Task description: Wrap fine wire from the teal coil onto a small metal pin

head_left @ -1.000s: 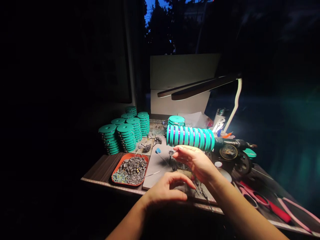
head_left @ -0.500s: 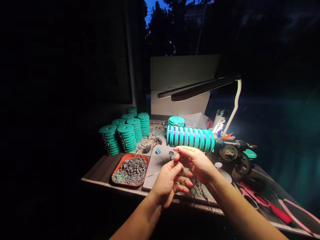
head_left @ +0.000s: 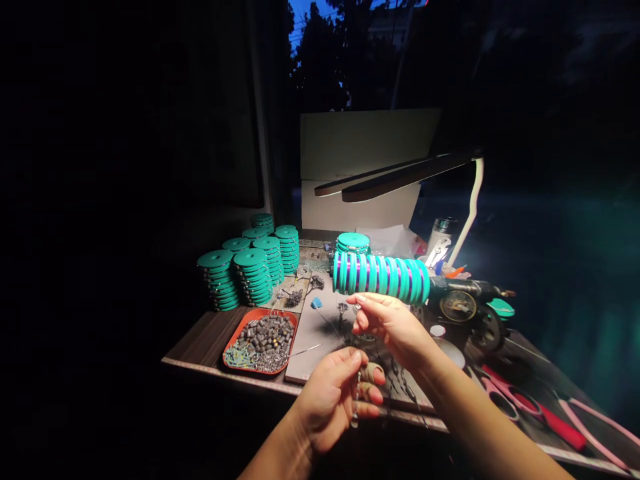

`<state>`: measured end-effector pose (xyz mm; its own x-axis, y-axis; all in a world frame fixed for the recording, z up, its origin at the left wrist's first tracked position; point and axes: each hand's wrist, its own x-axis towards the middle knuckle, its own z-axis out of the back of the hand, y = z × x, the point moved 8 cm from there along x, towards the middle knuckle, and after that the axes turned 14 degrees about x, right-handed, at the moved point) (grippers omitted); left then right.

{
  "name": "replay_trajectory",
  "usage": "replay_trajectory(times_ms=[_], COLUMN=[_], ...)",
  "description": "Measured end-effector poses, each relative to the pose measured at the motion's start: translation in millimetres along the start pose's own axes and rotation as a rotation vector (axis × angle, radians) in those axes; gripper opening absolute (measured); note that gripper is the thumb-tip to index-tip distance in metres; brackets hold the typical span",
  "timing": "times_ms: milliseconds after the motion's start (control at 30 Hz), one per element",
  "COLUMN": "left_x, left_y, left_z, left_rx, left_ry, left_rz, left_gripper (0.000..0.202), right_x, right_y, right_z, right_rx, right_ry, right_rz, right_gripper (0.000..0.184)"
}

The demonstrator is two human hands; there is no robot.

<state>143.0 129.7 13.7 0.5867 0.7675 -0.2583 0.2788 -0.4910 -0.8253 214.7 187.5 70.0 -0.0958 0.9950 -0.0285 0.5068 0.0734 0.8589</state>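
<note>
My left hand (head_left: 333, 397) is closed in a pinch, with a short, shiny string of small metal pieces (head_left: 355, 407) hanging from its thumb and forefinger. A beige wrap covers part of one of its fingers. Higher up and to the right, my right hand (head_left: 393, 327) has thumb and fingertips pressed together; anything between them is too fine to see. Just beyond it, a row of turquoise spools (head_left: 380, 277) with purple line sits on the horizontal shaft of a black winding machine (head_left: 460, 303).
Left of my hands is an orange tray (head_left: 227, 363) with dark cylindrical weights and small metal parts. Stacks of turquoise spools (head_left: 250, 260) stand behind it. A lamp (head_left: 410, 180) overhangs the table. Red-handled scissors (head_left: 520, 397) and pink-handled pliers (head_left: 590, 427) lie at right.
My left hand has dropped down and away from my right hand, and the hanging metal pieces now show below its fingers. My right hand has stayed almost in place.
</note>
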Motion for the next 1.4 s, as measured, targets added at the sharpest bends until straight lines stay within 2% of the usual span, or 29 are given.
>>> replay_trajectory(times_ms=[800, 967, 1167, 1400], left_x=[-3, -3, -1, 0], left_y=[1, -4, -11, -8], left_z=[2.0, 1.7, 0.4, -3.4], left_rx=[0.106, 0.094, 0.098, 0.083], left_ry=[0.009, 0.009, -0.027, -0.003], left_rz=[-0.044, -0.052, -0.065, -0.033], left_gripper=[0.012, 0.009, 0.016, 0.009], right_x=[0, 1, 1, 0], right_y=[-1, -1, -1, 1], right_z=[-1, 0, 0, -1], right_rx=[-0.006, -0.011, -0.014, -0.013], right_ry=[0.023, 0.016, 0.019, -0.002], right_rz=[0.015, 0.017, 0.006, 0.007], right_gripper=[0.019, 0.019, 0.018, 0.017])
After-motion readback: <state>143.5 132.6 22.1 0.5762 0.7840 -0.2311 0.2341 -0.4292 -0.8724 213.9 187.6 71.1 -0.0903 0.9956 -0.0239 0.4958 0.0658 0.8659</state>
